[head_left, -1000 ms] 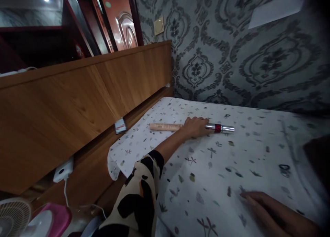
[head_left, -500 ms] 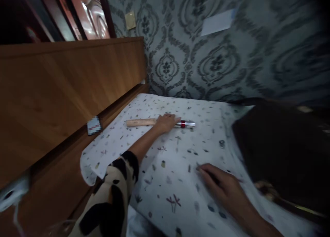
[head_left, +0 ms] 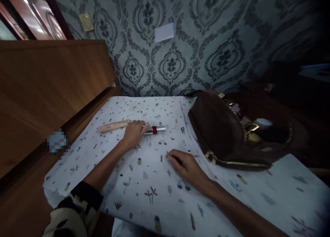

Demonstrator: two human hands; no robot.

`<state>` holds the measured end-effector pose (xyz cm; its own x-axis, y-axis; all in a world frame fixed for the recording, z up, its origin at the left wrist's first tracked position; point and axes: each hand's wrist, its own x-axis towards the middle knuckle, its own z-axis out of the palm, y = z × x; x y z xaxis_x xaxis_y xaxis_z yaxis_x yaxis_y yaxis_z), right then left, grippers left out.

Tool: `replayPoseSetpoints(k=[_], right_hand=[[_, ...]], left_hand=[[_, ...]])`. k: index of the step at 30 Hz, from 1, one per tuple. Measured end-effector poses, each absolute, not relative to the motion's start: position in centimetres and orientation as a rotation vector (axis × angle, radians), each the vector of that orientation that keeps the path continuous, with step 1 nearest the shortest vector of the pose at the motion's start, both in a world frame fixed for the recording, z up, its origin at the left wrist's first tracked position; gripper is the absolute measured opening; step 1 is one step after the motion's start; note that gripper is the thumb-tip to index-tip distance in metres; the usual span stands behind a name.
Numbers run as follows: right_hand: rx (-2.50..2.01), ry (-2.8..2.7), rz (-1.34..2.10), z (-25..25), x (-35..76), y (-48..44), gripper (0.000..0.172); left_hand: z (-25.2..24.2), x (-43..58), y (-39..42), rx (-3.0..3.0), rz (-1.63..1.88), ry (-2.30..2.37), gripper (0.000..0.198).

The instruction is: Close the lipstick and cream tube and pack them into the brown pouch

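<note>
My left hand [head_left: 134,132] lies over a shiny silver tube with a red band [head_left: 154,130], fingers curled round its left part. The banded end points right. A beige, stick-like tube [head_left: 113,126] reaches out to the left of that hand; its right end lies by the fingers. My right hand [head_left: 184,164] rests on the patterned white cloth [head_left: 144,189], nearer to me, with fingers curled in and nothing visible in them. It is apart from both tubes.
A dark brown bag [head_left: 213,127] lies unzipped at the right, several small items showing inside. A wooden board [head_left: 56,75] borders the left side, with a pixelated patch [head_left: 57,141] on its ledge. Patterned wallpaper [head_left: 172,65] covers the wall behind.
The view has swung right, so more of the bag and its contents shows. My left hand stays at the silver tube. My right hand remains curled on the cloth.
</note>
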<state>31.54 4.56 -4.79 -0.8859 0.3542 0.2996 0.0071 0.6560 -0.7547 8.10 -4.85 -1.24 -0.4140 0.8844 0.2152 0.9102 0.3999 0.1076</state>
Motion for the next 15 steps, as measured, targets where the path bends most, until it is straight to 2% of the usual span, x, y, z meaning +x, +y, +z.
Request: replayPoseSetpoints(k=[7, 15], right_hand=[[-0.340, -2.380, 1.179, -5.2, 31.6, 4.7, 0.026], [-0.586, -2.114, 1.293, -5.8, 31.5, 5.8, 0.027]], left_hand=[[-2.7, 7.6, -4.8, -1.661, -0.167, -2.536, 0.045], [0.3, 8.1, -6.6, -2.193, -0.203, -2.496, 0.047]])
